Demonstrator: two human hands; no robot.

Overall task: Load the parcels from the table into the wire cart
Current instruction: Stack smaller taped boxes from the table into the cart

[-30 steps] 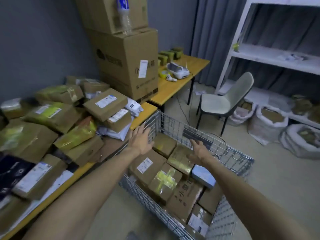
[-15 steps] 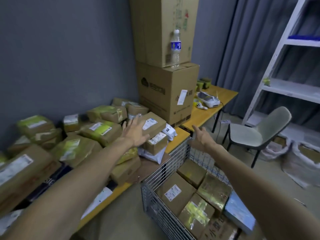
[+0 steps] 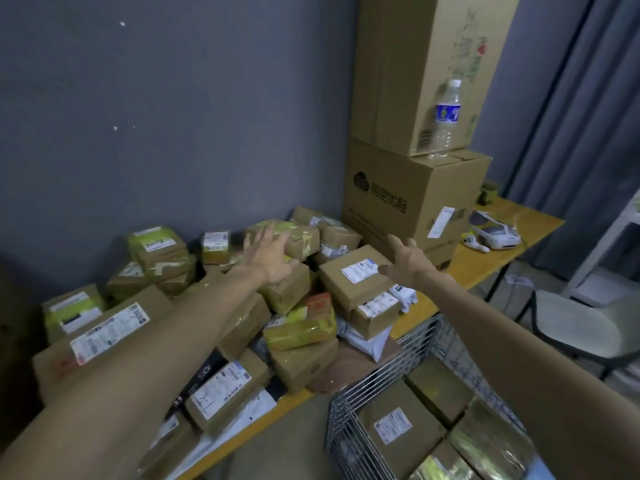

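Head view: left hand [image 3: 273,258] and right hand [image 3: 407,261] are both spread and empty, flanking a labelled cardboard parcel [image 3: 353,277] atop the pile near the table [image 3: 414,318] edge that adjoins the wire cart [image 3: 381,379]. The parcel is judged stiff, light and tape-slick; grip its opposite sides. Grey wall behind; stacked cartons [image 3: 412,199] at the far corner.

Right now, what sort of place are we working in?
Probably a parcel dispatch room: labelled parcels heaped on a table, a part-filled wire cart beside it, and what looks like a label printer.
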